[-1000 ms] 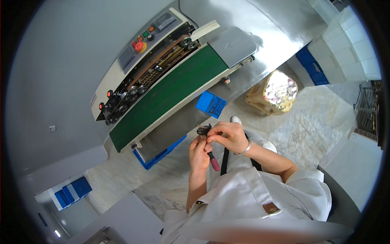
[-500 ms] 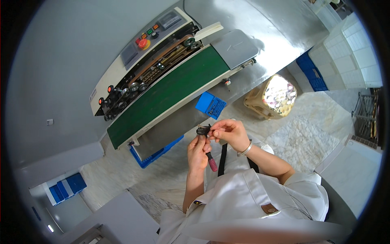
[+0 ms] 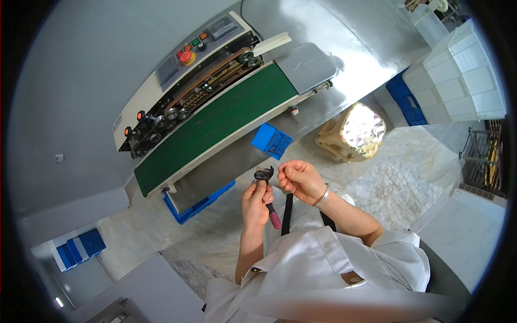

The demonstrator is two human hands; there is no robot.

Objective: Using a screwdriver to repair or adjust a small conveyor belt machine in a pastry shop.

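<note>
My left hand (image 3: 257, 202) grips a small hand tool (image 3: 267, 188) upright, its black head at the top and a dark red handle sticking out below the fist. My right hand (image 3: 299, 179), with a silver bangle on the wrist, is beside the tool's head, fingers curled and pinched close to it; I cannot tell whether something tiny is between them. Both hands are held in front of my white coat, near the edge of a steel table (image 3: 350, 59) that bears a sealing machine with a green conveyor belt (image 3: 215, 126).
A blue crate (image 3: 272, 141) lies under the table edge and another blue crate (image 3: 196, 202) under the machine. A tan bin lined with shiny foil (image 3: 356, 132) stands on the marble floor. White stacked crates (image 3: 463, 75) are at the right. Blue boxes (image 3: 79, 247) sit lower left.
The view has shifted slightly. My right hand has drawn a little away from the tool's head; my left hand keeps holding the tool.
</note>
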